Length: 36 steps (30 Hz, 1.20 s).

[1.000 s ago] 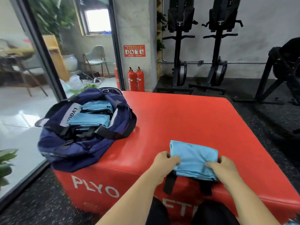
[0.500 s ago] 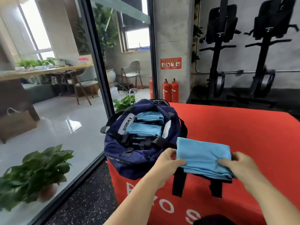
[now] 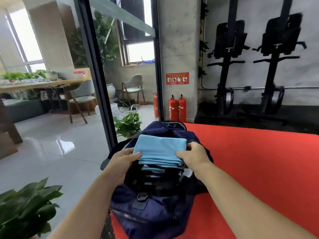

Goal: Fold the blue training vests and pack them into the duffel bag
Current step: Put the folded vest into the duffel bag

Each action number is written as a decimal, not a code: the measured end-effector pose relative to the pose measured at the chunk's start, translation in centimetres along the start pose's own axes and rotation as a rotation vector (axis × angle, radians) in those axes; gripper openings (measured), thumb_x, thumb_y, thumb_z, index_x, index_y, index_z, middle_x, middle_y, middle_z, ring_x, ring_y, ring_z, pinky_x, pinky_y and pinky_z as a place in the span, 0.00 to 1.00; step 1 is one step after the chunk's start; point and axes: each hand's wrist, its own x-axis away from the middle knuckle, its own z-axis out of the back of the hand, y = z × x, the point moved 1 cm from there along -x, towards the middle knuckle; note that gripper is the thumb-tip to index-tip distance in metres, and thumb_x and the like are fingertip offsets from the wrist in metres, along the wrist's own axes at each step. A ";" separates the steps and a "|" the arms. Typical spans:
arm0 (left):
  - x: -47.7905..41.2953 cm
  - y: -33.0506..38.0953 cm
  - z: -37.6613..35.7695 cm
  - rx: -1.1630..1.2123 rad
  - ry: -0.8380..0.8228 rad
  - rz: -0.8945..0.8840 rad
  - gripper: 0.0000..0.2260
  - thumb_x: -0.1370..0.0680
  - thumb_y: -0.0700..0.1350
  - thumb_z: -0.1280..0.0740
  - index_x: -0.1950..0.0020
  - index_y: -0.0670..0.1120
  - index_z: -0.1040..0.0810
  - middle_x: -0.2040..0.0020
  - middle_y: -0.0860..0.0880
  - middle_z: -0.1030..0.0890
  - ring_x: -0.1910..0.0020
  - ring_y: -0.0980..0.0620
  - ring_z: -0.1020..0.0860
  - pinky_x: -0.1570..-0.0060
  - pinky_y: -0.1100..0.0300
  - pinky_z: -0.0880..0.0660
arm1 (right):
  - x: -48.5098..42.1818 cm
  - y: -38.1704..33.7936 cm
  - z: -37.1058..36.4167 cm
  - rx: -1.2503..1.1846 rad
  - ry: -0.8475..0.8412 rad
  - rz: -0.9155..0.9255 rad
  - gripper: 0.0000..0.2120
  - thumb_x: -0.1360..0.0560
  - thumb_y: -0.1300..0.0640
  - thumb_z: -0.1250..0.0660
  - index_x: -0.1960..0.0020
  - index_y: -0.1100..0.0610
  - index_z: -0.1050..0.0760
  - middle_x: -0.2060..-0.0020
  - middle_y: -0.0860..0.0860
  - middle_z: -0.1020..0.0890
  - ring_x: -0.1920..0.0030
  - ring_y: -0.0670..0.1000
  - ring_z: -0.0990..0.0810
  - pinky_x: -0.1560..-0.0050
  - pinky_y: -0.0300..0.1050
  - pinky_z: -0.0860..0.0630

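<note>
A folded light-blue training vest hangs just above the open mouth of the navy duffel bag. My left hand pinches its left edge, thumb on top. My right hand grips its right edge. Under the vest, inside the bag, edges of other folded blue vests show among black straps. The bag sits on the left end of the red plyo box.
A glass partition with a black frame stands left of the box. Potted plants sit on the floor at the left. Red fire extinguishers and black gym machines stand along the back wall.
Both hands carried the folded vest from the front of the red box leftward to over the bag's opening. The camera swung left with them.
</note>
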 end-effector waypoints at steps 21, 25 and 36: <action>-6.4 -4.2 1.1 -0.766 0.190 -0.186 0.19 0.23 0.44 0.31 0.33 0.46 0.29 0.41 0.48 0.20 0.42 0.50 0.22 0.45 0.59 0.29 | -4.2 5.4 -4.2 0.256 0.102 -0.036 0.12 0.26 0.52 0.31 0.45 0.55 0.25 0.54 0.49 0.20 0.53 0.53 0.21 0.52 0.48 0.25; -6.6 -2.0 -0.1 -1.177 0.215 -0.513 0.22 0.20 0.47 0.37 0.26 0.48 0.33 0.27 0.50 0.31 0.28 0.51 0.34 0.31 0.55 0.37 | -3.2 4.2 -3.9 0.377 0.175 0.052 0.20 0.25 0.45 0.32 0.38 0.53 0.31 0.44 0.50 0.24 0.45 0.54 0.24 0.53 0.46 0.31; -7.9 -7.3 -0.6 -1.374 -0.145 -0.308 0.49 0.33 0.76 0.70 0.20 0.48 0.57 0.21 0.54 0.61 0.24 0.59 0.65 0.25 0.60 0.63 | -1.1 5.3 -6.1 1.262 -0.282 0.464 0.30 0.17 0.40 0.56 0.20 0.49 0.60 0.22 0.59 0.61 0.23 0.59 0.66 0.25 0.55 0.67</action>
